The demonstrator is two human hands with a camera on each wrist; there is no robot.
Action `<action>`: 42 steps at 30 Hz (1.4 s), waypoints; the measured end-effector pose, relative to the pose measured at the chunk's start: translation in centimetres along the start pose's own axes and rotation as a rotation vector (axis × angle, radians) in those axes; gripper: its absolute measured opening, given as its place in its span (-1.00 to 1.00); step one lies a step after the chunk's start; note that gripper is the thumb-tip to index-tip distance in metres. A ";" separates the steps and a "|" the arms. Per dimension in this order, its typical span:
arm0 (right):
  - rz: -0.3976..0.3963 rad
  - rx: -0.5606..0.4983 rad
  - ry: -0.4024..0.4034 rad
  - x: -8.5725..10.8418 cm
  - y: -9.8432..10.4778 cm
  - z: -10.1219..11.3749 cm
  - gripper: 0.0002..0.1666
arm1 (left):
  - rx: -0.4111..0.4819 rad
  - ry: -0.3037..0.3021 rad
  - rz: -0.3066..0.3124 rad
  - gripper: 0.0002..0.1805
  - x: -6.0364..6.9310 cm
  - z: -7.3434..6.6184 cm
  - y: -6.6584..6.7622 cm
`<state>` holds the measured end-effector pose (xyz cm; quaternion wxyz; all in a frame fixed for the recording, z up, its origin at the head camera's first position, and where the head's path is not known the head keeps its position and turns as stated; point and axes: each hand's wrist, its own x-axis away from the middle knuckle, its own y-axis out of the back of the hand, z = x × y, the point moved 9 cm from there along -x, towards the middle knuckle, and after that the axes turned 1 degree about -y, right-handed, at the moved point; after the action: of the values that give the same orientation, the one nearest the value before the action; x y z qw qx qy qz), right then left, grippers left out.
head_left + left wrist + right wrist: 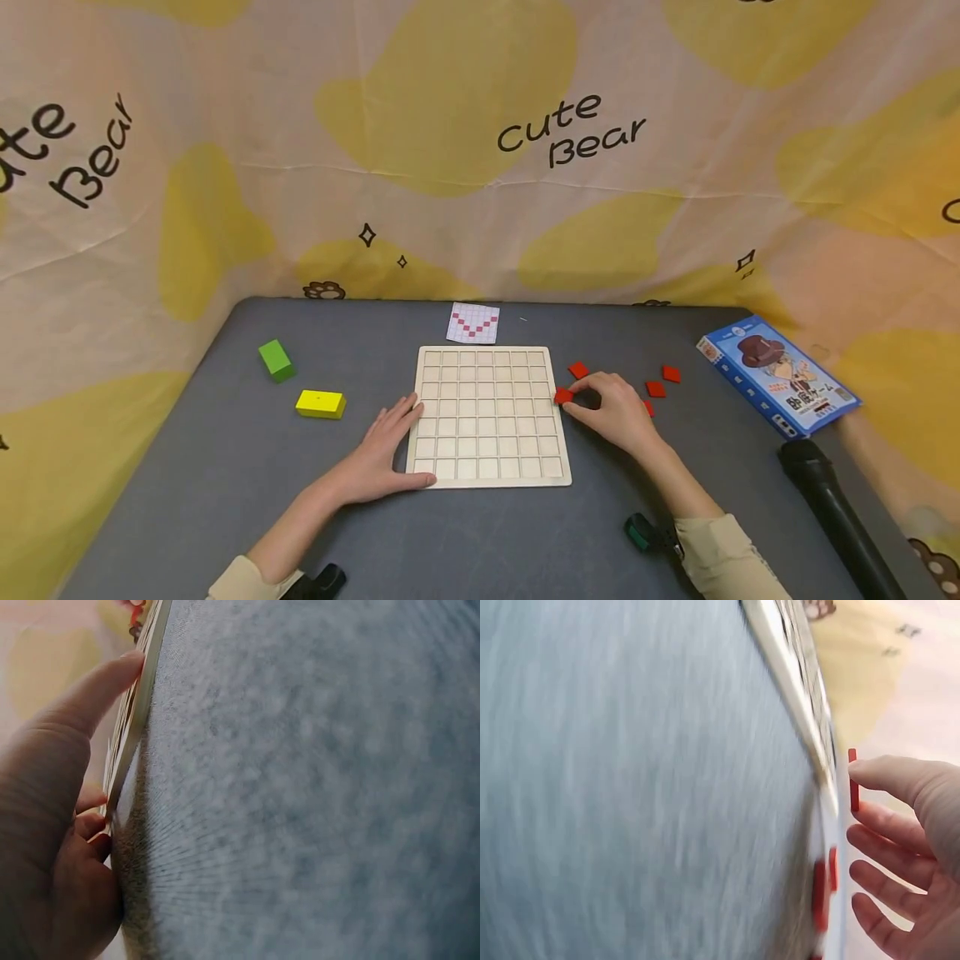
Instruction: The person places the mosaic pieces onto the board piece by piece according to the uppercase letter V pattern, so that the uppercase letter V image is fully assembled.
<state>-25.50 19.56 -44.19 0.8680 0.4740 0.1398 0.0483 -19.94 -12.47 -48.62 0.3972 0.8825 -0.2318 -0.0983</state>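
A pale wooden grid board [483, 418] lies flat in the middle of the grey table. My left hand [380, 454] rests along the board's left edge, thumb on its lower left corner and fingers spread against its side. Between thumb and index finger, my right hand [617, 412] pinches a red square tile [563, 396] at the board's right edge. The right wrist view shows that tile [853, 780] edge-on, with the other fingers loosely bent. Beside this hand lie more red tiles, such as one [578, 370] just behind it and another [656, 389] to its right.
Behind the board lies a pattern card [473, 323] with a pink V of squares. A green block [277, 361] and a yellow block [321, 404] are at the left. To the right are a blue box [780, 375] and a black microphone [836, 508]. Patterned cloth [450, 167] hangs behind.
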 end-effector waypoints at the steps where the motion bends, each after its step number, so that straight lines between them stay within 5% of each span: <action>1: 0.004 -0.009 0.011 0.1 -0.1 0.6 -0.72 | 0.002 0.003 0.003 0.19 0.0 0.0 0.1; 16: 0.109 -0.132 0.168 1.0 -4.0 7.5 -0.81 | -0.240 -0.057 -0.013 0.04 0.0 -0.8 1.5; 28: 0.141 0.006 0.214 1.9 -5.8 10.2 -0.80 | -0.284 -0.076 -0.029 -0.10 -0.1 -0.7 1.4; 42: 0.120 0.019 0.291 2.1 -6.2 10.9 -0.80 | -0.382 -0.148 -0.219 -0.49 -0.1 -1.9 2.5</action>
<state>-20.61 7.80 -44.23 0.8296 0.4778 0.2358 0.1670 -20.18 -12.62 -45.46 0.5260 0.8016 -0.1404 -0.2471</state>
